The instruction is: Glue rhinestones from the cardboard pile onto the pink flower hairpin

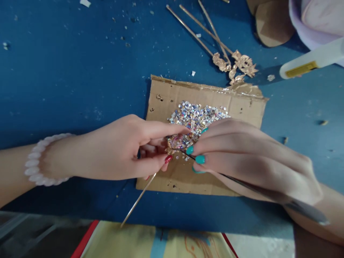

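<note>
My left hand (pixel 131 147), with red nails and a pale bead bracelet, pinches the ornamented head of a gold-coloured hairpin (pixel 139 200). The stem slants down toward the table's near edge; my fingers partly hide the head (pixel 170 147). In my right hand (pixel 242 154), with turquoise nails, is a pair of dark metal tweezers (pixel 247 185). Their tip is at the hairpin's head, and I cannot make out whether they grip anything. Just beyond the fingertips, a pile of small glittering rhinestones (pixel 196 114) lies on a piece of cardboard (pixel 163 102).
Several gold-coloured hairpins (pixel 200 39) lie beyond the cardboard. At the right are a white bottle (pixel 311 62) with a yellow label and a lilac container (pixel 298 27). Small scraps dot the blue table (pixel 67 79). A yellow printed item (pixel 129 242) is below the near edge.
</note>
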Demonstrator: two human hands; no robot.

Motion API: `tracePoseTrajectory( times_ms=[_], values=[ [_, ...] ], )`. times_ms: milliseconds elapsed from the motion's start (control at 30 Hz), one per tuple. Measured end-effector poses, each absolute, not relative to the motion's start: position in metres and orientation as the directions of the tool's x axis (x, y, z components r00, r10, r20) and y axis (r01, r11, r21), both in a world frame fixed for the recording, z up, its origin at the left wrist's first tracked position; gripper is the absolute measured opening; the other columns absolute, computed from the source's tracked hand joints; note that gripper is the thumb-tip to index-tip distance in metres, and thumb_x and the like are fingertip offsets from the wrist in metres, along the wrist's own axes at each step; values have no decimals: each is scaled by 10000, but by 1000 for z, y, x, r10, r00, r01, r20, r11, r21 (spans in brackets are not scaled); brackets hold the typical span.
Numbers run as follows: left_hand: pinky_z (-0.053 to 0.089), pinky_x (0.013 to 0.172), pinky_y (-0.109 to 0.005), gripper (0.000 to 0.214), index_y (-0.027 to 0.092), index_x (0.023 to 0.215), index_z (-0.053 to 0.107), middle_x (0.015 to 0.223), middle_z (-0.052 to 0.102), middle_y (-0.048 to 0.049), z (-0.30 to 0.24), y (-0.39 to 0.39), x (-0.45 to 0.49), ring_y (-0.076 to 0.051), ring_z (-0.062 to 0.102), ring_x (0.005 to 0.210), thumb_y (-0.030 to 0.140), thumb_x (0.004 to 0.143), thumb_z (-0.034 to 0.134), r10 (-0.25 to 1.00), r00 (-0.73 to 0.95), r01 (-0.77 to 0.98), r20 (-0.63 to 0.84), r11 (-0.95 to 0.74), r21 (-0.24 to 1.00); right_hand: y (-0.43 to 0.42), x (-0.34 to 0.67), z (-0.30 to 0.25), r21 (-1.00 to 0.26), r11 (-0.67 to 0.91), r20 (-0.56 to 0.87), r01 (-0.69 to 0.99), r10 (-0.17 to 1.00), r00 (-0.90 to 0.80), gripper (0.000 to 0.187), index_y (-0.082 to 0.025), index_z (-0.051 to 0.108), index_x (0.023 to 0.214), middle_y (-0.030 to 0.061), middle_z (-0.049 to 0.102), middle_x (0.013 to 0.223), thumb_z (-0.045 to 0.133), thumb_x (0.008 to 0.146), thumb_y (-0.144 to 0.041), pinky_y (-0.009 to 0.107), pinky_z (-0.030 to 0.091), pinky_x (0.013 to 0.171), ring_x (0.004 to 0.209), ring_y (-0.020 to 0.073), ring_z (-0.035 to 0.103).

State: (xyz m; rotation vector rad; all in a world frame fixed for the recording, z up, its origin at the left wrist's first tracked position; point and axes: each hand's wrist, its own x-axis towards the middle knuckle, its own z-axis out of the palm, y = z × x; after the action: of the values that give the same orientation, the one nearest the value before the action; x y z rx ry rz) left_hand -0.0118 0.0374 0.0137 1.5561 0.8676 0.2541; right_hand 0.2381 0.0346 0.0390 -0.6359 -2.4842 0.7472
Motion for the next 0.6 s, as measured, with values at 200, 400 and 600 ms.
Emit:
tracePoseTrajectory(
  times_ms=[200,400,600],
  values=[
    [521,558,-124,571,183,1480,543,713,747,62,7,39,-14,-62,633,500,162,913,605,635,729,325,-256,9,946,35,241,31,-645,729,356,228,551,-755,66,-141,655,1012,120,761,1065,618,967,-112,370,617,997,1079,184,708],
    [536,570,-124,594,170,1511,507,735,757,42,4,40,-15,-63,644,508,148,924,593,613,753,299,-240,7,954,37,239,23,-630,761,442,157,517,-733,68,-110,653,1000,136,764,1007,622,951,-76,386,626,957,1014,191,717],
    [551,564,-146,660,207,1574,418,791,772,20,2,41,-16,-86,688,550,182,934,575,566,773,313,-286,52,948,40,237,13,-603,789,507,117,492,-708,131,-132,655,1001,114,764,983,623,926,-29,394,640,912,978,190,733]
  ],
)
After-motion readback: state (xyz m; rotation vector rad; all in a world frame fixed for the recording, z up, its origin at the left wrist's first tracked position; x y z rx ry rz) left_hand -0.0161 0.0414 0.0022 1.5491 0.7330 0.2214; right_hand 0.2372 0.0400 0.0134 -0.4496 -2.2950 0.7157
